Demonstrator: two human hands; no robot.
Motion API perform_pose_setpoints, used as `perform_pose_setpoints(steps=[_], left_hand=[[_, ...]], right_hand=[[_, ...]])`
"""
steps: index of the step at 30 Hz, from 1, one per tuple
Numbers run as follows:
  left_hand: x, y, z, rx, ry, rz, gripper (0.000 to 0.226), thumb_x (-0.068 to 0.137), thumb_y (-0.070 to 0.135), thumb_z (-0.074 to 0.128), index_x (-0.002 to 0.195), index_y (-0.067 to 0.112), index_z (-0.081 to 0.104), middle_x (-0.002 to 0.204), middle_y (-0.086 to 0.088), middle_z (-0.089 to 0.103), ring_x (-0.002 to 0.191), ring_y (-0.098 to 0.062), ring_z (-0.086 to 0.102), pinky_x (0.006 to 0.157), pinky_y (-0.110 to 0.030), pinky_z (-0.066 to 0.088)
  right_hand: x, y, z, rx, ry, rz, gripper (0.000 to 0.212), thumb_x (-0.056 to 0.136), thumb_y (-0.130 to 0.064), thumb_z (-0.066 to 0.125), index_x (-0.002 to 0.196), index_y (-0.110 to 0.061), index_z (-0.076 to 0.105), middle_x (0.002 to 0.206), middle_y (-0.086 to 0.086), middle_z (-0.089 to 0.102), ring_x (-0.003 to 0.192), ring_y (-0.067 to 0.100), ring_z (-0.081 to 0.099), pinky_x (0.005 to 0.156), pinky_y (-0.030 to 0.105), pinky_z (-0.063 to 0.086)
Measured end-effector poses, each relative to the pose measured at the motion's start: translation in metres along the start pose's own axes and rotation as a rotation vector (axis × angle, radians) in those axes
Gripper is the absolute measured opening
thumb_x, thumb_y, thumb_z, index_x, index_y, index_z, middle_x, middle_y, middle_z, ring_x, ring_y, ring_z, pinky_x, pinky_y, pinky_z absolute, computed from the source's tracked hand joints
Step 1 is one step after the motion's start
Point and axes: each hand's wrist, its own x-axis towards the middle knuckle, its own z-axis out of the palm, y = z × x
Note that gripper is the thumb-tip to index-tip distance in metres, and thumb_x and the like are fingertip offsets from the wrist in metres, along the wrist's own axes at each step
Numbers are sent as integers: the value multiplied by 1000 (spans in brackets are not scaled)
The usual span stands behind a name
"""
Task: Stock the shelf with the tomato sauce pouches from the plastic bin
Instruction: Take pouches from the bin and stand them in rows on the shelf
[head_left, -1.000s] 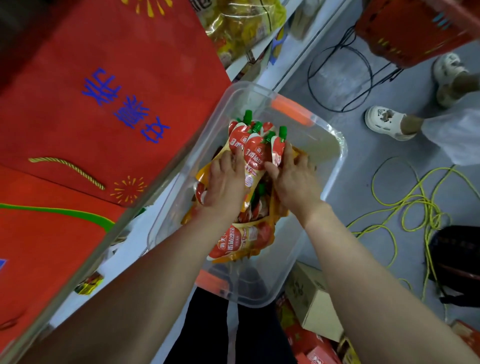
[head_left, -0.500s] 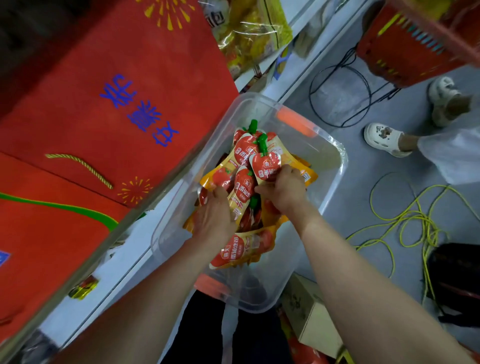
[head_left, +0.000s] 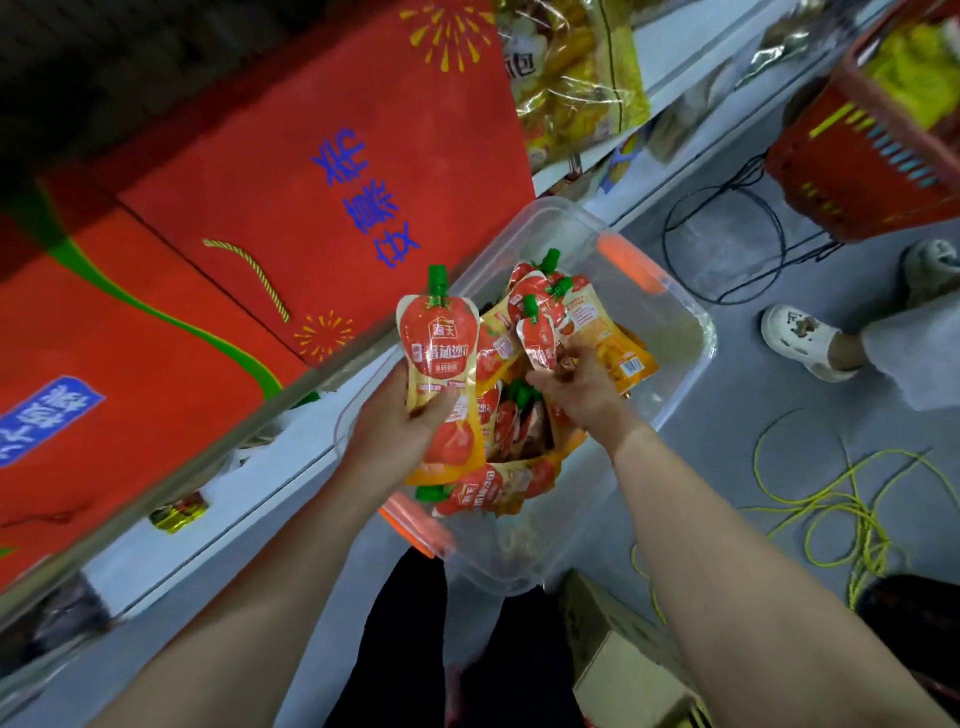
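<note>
A clear plastic bin with orange latches sits on the floor beside the shelf and holds several red tomato sauce pouches with green caps. My left hand grips one pouch upright, lifted above the bin's left rim. My right hand is inside the bin, its fingers closed on the lower part of another pouch. A white shelf board runs along the left, under a glass edge and red boxes.
Red gift boxes fill the shelf at left, yellow snack bags further along. A red basket, another person's feet in white clogs, black and yellow cables and a cardboard box lie on the grey floor.
My left hand has come up out of the pile with one pouch held upright. My right hand has shifted to another pouch. The view has tilted upward slightly.
</note>
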Motion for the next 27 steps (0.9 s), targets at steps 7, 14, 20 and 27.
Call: perform_pose_setpoints(steps=[7, 14, 20, 27], left_hand=[[-23, -9, -7, -208, 47, -51, 23, 95, 36, 54, 117, 31, 55, 105, 13, 68, 92, -4, 67, 76, -26, 53], [-60, 6, -21, -435, 146, -107, 27, 92, 35, 60, 118, 27, 60, 109, 7, 71, 95, -13, 69, 83, -33, 55], [-124, 41, -46, -572, 246, 11, 21, 90, 18, 64, 111, 17, 64, 97, 3, 74, 87, -12, 71, 73, -26, 55], [-212, 73, -86, -633, 414, 238, 23, 89, 17, 66, 111, 20, 64, 102, 1, 74, 93, -12, 69, 80, -28, 52]], right_hand=[[-12, -15, 5, -163, -135, -42, 65, 67, -48, 86, 123, -22, 66, 115, -8, 68, 110, 14, 62, 99, 30, 45], [-63, -42, -28, 56, 27, -99, 42, 74, -43, 83, 106, -21, 67, 106, 5, 74, 96, 25, 70, 89, 42, 57], [-150, -99, -59, 254, -96, -328, 21, 85, -34, 76, 102, -22, 73, 92, -5, 78, 87, 14, 74, 74, 29, 58], [-249, -178, -63, 154, -249, -643, 20, 87, -25, 74, 101, -11, 74, 96, 6, 77, 85, 16, 73, 77, 35, 59]])
